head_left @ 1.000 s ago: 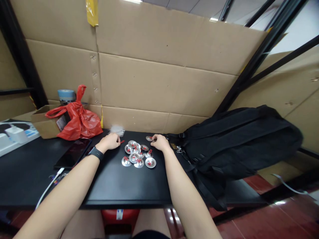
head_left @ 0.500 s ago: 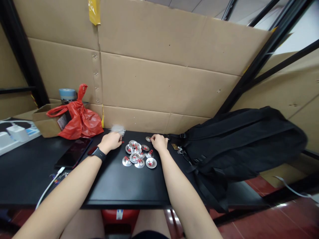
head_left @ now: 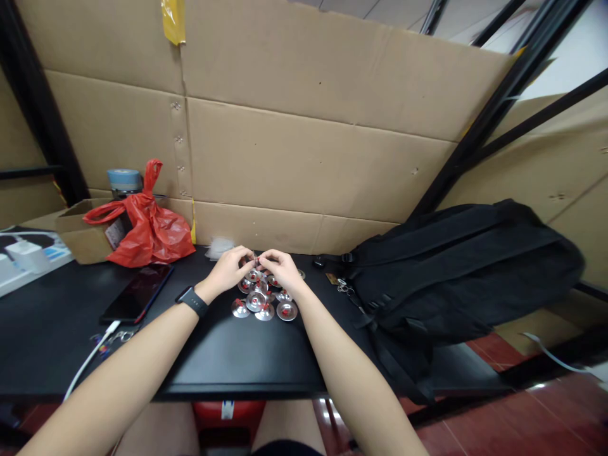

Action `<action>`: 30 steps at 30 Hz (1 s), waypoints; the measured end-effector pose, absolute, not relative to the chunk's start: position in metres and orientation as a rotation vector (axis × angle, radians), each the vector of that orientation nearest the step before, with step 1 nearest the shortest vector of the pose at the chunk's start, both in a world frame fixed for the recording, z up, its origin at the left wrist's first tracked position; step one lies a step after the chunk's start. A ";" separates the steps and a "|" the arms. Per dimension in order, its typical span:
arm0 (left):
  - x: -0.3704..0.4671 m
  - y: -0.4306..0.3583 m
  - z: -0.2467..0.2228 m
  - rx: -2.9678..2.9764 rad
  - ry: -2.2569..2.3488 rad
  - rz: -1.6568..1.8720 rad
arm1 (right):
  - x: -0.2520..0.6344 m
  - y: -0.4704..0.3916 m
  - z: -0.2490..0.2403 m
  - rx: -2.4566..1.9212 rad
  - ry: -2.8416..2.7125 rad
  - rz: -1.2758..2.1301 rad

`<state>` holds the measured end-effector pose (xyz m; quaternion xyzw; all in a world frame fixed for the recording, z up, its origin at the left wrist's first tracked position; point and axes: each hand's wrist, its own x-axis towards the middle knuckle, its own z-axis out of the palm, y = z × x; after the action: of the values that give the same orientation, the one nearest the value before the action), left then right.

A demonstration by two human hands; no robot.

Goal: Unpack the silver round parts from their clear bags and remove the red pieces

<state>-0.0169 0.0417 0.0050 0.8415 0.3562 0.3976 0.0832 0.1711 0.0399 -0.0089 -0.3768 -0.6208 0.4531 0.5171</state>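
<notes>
above the pile of small round silver metal discs with red loops (head_left: 256,301), the left hand (head_left: 232,269) and right hand (head_left: 281,268) nearly meet, fingers curled, their grip unclear.

- Discs (head_left: 287,310): shiny, smooth silvery metal.
- Table (head_left: 247,354) under the discs: smooth black, softly reflective.
- Bag (head_left: 156,231) left of the discs: thin, crinkled, glossy red plastic.
- Backpack (head_left: 456,272) right of the discs: matt black cloth.
- Wall (head_left: 285,158) behind the discs: matt, creased brown cardboard.
</notes>
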 end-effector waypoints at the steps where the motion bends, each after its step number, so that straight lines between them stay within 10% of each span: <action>1: -0.016 0.040 0.005 2.527 1.058 1.184 | 0.170 0.038 -0.008 -0.885 -1.486 1.091; 9: -0.017 0.038 0.009 2.627 1.060 1.130 | 0.175 0.039 -0.004 -0.864 -1.501 1.064; 17: -0.071 0.068 0.003 2.567 1.662 0.749 | 0.251 0.063 -0.022 -1.694 -1.683 0.310; 30: -0.078 0.081 -0.013 2.556 1.410 0.576 | 0.249 0.057 -0.014 -1.300 -2.055 0.728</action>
<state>-0.0779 0.0808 -0.0134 0.8561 0.4722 0.1931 0.0830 0.2487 0.0570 -0.0141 -0.4889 -0.7731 0.2739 0.2971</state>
